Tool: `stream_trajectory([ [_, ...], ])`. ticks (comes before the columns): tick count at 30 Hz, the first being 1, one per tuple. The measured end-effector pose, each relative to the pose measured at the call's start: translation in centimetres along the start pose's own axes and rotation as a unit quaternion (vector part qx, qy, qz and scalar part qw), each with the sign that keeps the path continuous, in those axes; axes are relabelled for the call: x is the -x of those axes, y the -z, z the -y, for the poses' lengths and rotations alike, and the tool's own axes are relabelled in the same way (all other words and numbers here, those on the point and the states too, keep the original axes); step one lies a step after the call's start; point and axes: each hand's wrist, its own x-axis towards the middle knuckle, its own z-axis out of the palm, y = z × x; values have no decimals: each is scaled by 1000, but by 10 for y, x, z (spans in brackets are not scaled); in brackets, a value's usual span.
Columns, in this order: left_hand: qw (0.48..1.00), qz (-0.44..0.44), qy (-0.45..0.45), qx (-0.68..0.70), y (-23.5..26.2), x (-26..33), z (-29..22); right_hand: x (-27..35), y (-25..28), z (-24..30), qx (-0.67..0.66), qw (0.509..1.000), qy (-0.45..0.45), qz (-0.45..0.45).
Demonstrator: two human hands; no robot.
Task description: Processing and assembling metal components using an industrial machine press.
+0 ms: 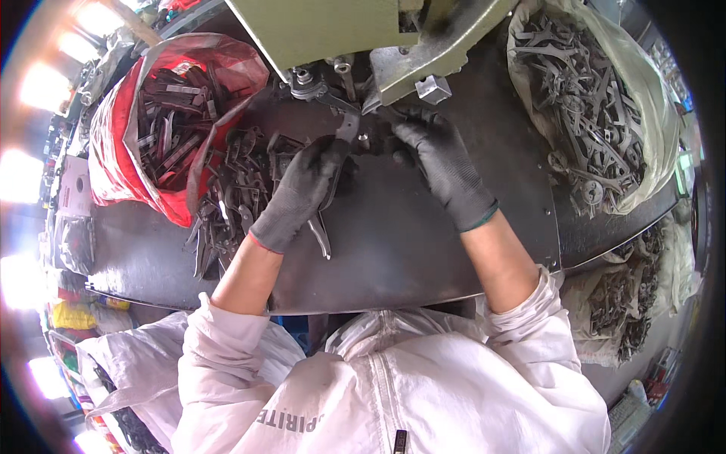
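My left hand [306,181], in a dark grey glove, is closed round a flat grey metal lever part [348,127]. Its upper end points up under the head of a green machine [333,30], and a thin curved handle [321,236] shows below the glove. On the other side of the machine's small bottom post [364,139], my right hand [440,155], gloved too, has its fingers bent together by the tooling. Whatever those fingers pinch is hidden. A heap of dark metal lever parts [234,178] lies beside my left wrist.
At the left stands a red-and-white sack [113,144] of dark metal pieces. A pale sack [650,98] at the right holds grey metal levers, some spilling toward the dark worktable [408,250]. Lower right, another sack [586,303] of parts sits below the table edge.
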Motion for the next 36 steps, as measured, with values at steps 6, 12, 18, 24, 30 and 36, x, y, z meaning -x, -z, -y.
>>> stream_trajectory([
  [6, 999, -11, 18, 36, 2, -12, 15, 3, -15, 9, -35, 999, -22, -25],
  [12, 997, 4, -77, -27, -2, -16, 1, 0, -11, -3, 103, 993, 51, 29],
  [18, 621, 181, -168, -744, 11, -24, 6, -9, -19, -29, -5, 999, 12, 33],
  [24, 857, -19, -30, -515, 32, -41, -47, -9, 0, -39, -2, 1000, -2, 26],
  [30, 672, -216, 22, -708, 208, -55, -2, -7, -13, -35, 9, 999, -42, 6],
  [36, 614, -192, 86, -761, 248, -53, 28, 0, -21, -14, 5, 1000, -21, 13],
])
